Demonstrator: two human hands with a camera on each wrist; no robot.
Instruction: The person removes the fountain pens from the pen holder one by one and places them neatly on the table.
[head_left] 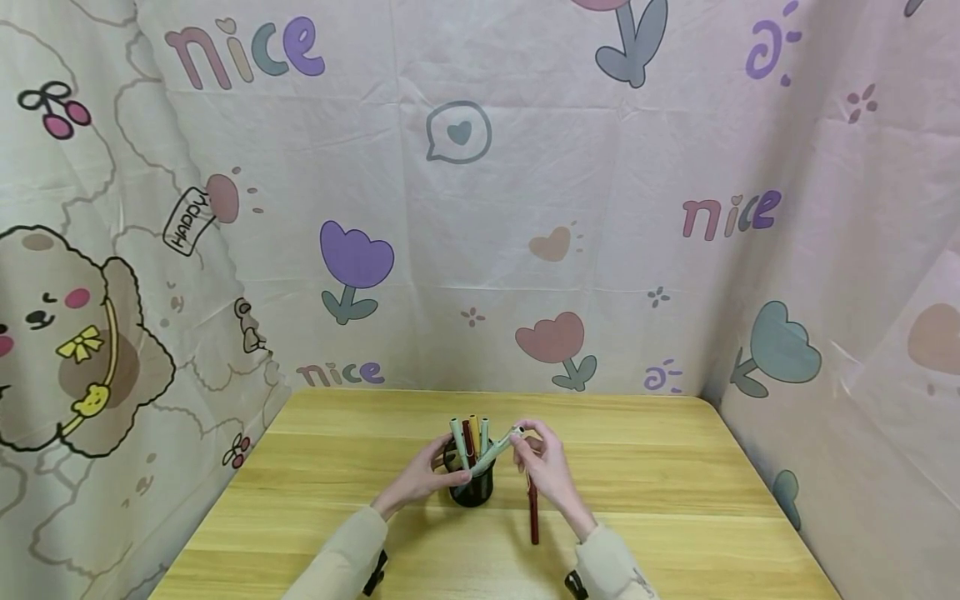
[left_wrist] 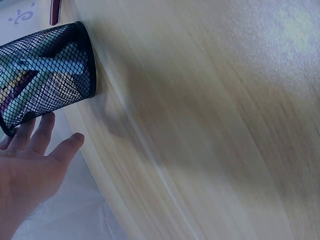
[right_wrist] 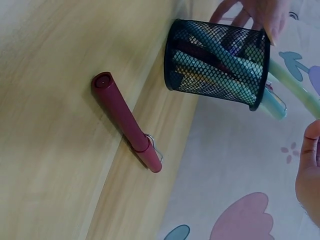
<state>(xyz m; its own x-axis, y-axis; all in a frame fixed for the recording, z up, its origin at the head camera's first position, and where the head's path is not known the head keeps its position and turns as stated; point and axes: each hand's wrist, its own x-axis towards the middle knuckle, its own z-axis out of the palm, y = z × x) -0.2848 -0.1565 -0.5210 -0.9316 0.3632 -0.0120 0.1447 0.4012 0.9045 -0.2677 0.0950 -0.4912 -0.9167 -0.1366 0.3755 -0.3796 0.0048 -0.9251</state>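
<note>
A black mesh pen holder [head_left: 472,487] stands upright on the table with several pens in it, among them a yellow pen [head_left: 474,429] and a dark red one. My left hand [head_left: 423,479] holds the holder from its left side, thumb at the front near the rim. In the left wrist view, fingers of that hand [left_wrist: 32,160] rest along the mesh. With fingertips and thumb, my right hand [head_left: 546,462] pinches the upper end of a light green pen [head_left: 495,452]. That pen leans to the right, its lower end at the holder's mouth.
A capped dark red pen [right_wrist: 122,112] lies on the wooden table [head_left: 337,450], right of the holder and below my right hand. Behind the table hangs a printed cloth [head_left: 465,208], with more cloth on both sides.
</note>
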